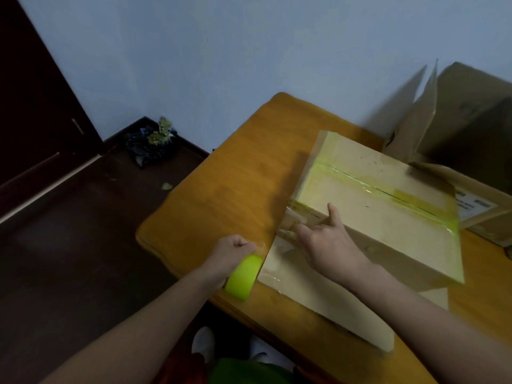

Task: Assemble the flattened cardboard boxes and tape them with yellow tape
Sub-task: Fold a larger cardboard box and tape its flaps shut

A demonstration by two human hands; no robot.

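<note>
**Step in hand (judged):** taping of the left end of the assembled box [382, 217]. The centre seam on its top face is already covered by a band of yellow tape [388, 189]. More yellow is seen along the box's right edge and left end edge.

**Hands:**
- The tape roll [243, 277] is gripped by the left hand [235, 252], fingers curled round it, just off the box's near left corner.
- A glossy, almost clear strip appears to be drawn from the roll toward the box's left end. Its exact run is blurred.
- The right hand [327, 242] is laid open against that left end, fingers spread and pressing, thumb raised over the top edge.

**Next move (judged):** the strip is to be kept taut, smoothed down along the end edge by the right hand, then severed. No cutter is seen, so tearing by hand is probably called for. Wrinkles are to be expected if tension is lost.

**Materials:**
- Box: plain tan cardboard, matt, rectangular and shallow, with a few dark specks on top.
- Tape: bright yellow-green, thin, shiny where stuck down.
- Roll: a thick ring.
- A flat cardboard sheet [332, 303] lies under the box and juts out at its near side.
- Both are borne by a wooden table [221, 195], orange-brown, smooth, with rounded corners.
- Open cartons [471, 115] stand behind the box to the right.
- A dark rubbish bag [149, 148] lies on the floor well to the left of the box, by the wall.
</note>
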